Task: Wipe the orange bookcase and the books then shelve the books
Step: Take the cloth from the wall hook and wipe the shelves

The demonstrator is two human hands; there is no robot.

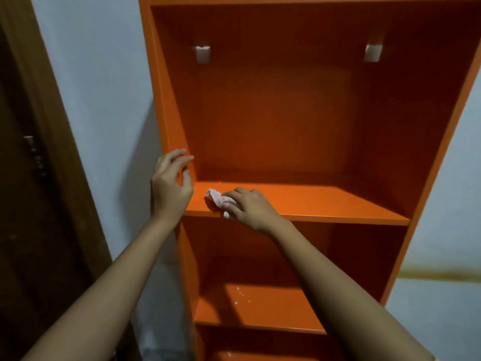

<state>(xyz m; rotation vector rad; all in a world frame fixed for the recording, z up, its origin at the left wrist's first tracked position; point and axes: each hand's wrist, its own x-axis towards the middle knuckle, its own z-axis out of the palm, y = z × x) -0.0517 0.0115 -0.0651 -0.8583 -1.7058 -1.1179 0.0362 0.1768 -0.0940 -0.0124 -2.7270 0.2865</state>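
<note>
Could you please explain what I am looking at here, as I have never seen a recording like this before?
There is no machine here: these are a person's two bare arms, filmed by one wide-angle camera worn on the head, looking forward and down. In front stands an orange bookcase against a pale wall, with a dark door on the left. The right hand holds a bunched pale cloth down on the upper shelf, near its left front corner. The left hand holds nothing; its loosely curled fingers are at the bookcase's left side panel. The lower shelf carries a few pale specks. No books are in view.
</note>
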